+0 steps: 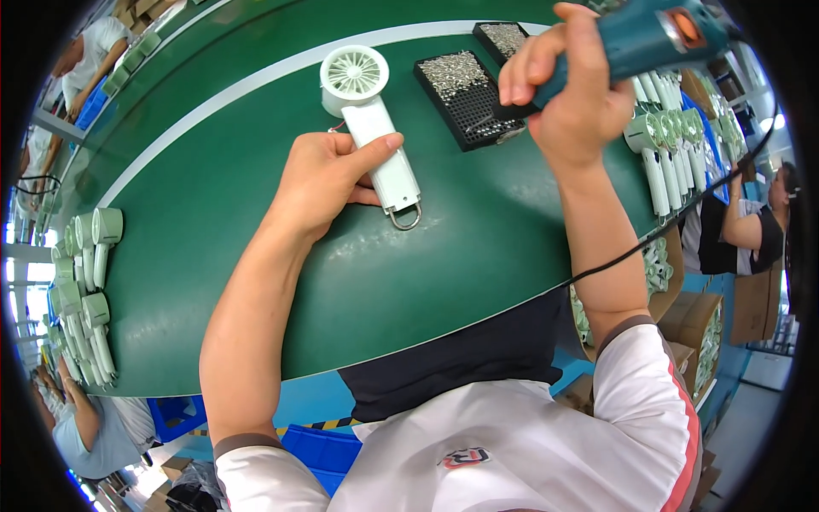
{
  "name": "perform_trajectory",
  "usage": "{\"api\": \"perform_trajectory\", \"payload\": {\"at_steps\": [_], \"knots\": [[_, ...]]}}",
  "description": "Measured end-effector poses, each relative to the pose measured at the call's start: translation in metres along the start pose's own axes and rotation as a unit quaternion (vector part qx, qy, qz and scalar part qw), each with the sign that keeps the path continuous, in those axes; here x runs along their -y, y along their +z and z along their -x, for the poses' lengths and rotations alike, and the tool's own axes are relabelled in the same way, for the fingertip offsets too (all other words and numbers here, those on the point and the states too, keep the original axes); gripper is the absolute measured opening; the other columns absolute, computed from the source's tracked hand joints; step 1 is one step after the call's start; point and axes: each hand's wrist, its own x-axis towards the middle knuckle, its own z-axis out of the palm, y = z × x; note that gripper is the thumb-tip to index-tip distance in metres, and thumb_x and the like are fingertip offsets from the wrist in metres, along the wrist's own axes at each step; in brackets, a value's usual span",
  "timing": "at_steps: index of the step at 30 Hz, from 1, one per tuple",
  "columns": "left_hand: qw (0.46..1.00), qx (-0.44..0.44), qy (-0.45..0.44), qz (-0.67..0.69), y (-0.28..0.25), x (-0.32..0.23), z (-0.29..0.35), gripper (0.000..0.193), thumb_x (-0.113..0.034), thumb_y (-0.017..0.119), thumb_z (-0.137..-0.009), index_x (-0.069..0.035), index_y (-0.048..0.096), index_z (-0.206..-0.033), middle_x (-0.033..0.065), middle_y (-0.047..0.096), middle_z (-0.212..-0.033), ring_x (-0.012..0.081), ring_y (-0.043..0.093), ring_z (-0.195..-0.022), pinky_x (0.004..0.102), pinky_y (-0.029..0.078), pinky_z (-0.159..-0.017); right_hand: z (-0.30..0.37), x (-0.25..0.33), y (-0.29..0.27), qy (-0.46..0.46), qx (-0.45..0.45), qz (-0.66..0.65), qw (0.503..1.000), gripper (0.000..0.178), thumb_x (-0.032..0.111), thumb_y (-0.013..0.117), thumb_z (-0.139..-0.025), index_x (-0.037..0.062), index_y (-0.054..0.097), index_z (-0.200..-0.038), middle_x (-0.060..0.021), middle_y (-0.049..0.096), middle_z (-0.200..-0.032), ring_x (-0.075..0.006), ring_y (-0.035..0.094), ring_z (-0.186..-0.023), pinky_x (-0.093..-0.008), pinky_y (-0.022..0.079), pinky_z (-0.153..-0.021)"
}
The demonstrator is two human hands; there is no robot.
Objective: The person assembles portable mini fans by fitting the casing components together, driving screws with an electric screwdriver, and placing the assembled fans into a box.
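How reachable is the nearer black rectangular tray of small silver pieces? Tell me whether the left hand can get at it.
Probably not: the left hand holds the pale plastic handheld fan, and the teal electric screwdriver slants in over the tray.

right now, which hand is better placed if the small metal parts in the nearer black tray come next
Probably the right hand: it holds the teal power tool close to that black tray. The left hand is farther off, gripping the pale handheld fan.

Green table [461,264], blue crate [177,416] at lower left, brown carton [756,307] and person in black [771,235] at right, person in white [101,44] upper left
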Motion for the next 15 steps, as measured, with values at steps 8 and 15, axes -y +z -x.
{"api": "perform_trajectory", "payload": {"at_steps": [8, 15], "knots": [[1.0, 0.005, 0.004, 0.019, -0.002, -0.002, 0.0, 0.041, -0.025, 0.078, -0.091, 0.015, 0.069, -0.097, 0.0191, 0.073, -0.094, 0.0242, 0.075, -0.078, 0.035, 0.065, -0.068, 0.032, 0.012, 0.047, -0.014, 0.159, -0.083, 0.984, 0.033, 0.027, 0.038, -0.109, 0.0044, 0.051, -0.13, -0.0056, 0.052, -0.066, -0.0192, 0.048, -0.048, -0.0378, 0.048, -0.046], [1.0, 0.01, 0.0, 0.029, -0.001, -0.004, 0.0, 0.042, -0.025, 0.078, -0.091, 0.015, 0.068, -0.099, 0.02, 0.073, -0.09, 0.0239, 0.075, -0.077, 0.035, 0.065, -0.067, 0.037, 0.007, 0.044, -0.026, 0.224, 0.0, 0.974, 0.031, 0.025, 0.042, -0.11, 0.0103, 0.049, -0.137, -0.0055, 0.053, -0.066, -0.0174, 0.051, -0.051, -0.037, 0.049, -0.048]]}}
